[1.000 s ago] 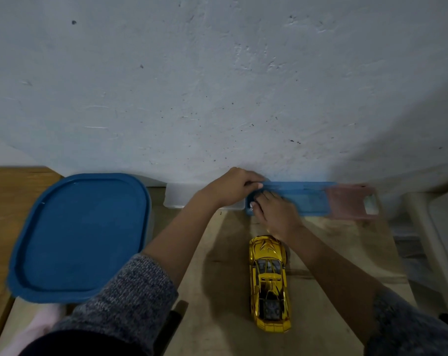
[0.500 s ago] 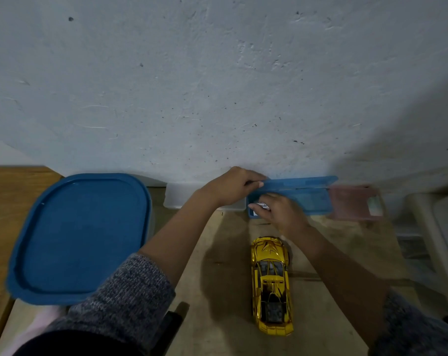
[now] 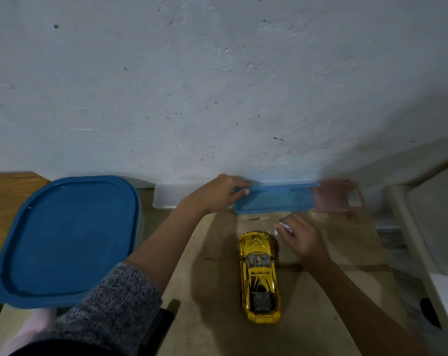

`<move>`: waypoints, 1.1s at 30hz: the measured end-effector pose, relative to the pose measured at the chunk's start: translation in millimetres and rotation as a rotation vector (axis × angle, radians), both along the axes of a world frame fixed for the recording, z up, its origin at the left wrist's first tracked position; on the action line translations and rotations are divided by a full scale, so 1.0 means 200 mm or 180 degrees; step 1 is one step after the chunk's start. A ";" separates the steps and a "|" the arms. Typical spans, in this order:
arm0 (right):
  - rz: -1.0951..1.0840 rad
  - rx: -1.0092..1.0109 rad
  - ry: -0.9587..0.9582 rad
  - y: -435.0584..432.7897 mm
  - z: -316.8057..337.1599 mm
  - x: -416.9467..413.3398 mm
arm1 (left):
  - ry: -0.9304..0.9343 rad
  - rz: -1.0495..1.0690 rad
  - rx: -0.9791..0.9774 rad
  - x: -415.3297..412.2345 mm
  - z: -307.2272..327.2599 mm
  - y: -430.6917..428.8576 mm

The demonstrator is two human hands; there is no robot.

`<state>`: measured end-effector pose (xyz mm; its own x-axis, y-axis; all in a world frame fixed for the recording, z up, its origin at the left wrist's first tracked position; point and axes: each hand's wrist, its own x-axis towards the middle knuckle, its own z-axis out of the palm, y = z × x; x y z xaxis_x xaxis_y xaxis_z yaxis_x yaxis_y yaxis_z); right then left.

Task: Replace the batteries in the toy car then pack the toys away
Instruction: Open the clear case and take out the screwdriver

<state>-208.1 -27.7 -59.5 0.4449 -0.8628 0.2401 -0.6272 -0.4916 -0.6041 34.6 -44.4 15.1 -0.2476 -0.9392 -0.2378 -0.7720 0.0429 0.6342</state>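
A pale, scuffed wall [image 3: 217, 86] flecked with dark specks is rising behind the tan bench [image 3: 217, 330]. A translucent white tub [image 3: 166, 197] is sitting against the wall's foot. A pink cloth [image 3: 30, 330] is lying at the near left corner. A cream plastic piece [image 3: 433, 227] is standing at the right edge.

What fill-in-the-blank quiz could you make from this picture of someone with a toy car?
1. The left hand grips the small ____ case by the wall.
2. The right hand pinches a small ____ object just beyond the toy car.
3. The large container beside the left arm is closed with a blue ____.

Missing words: blue; white; lid.
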 end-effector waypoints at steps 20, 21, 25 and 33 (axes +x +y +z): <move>-0.0429 0.0072 0.0717 0.07 -0.01 -0.06 | -0.0343 0.0227 -0.0156 -0.09 -0.12 0.17; -0.0458 0.0000 0.0642 0.08 0.00 -0.07 | -0.0384 0.0212 -0.0174 -0.09 -0.13 0.17; -0.0527 -0.0219 0.0324 0.07 0.08 -0.09 | -0.0582 0.0193 -0.0340 -0.12 -0.15 0.19; 0.0028 -0.0386 0.1001 -0.15 0.14 0.05 | -0.1241 0.0139 -0.0555 -0.18 -0.16 0.19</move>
<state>-198.3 -56.7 -32.0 0.5207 -0.8322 0.1905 -0.7691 -0.5541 -0.3185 -1.2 -6.9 -16.4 -0.1298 -0.9812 -0.1425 -0.9560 0.0857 0.2806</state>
